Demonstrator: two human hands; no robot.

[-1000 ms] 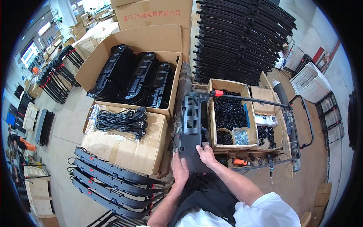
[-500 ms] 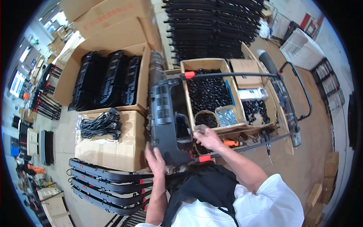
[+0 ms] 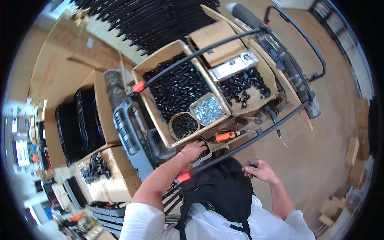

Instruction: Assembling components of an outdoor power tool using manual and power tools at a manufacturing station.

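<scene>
A cart (image 3: 298, 82) with a black tube frame carries most of the goods. At its far edge lies a stack of long black plastic parts (image 3: 152, 20). Nearer, a big cardboard box (image 3: 160, 116) holds a heap of small black pieces (image 3: 178, 88), and in its near corner sit two paper cups, one with dark screws (image 3: 183, 125) and one with shiny silver screws (image 3: 207, 111). A second box (image 3: 250, 106) toward the cart's right edge holds more black fittings, with a metal tray (image 3: 232, 66) at its far side. Leaning against the cart's left edge is a grey-black vented panel (image 3: 129, 134).

On the cart's near edge lies an orange-handled screwdriver (image 3: 227, 136). Just beside it, at the near left corner, stands a small round container (image 3: 202, 154). The left hand (image 3: 194, 151) reaches into this container, fingers curled down over its contents; whether they have pinched anything is hidden, probably not yet lifted. The right hand (image 3: 259, 170) hangs off the cart's near edge above the dark apron (image 3: 224, 192), loosely clenched, and what it holds, if anything, cannot be told.
</scene>
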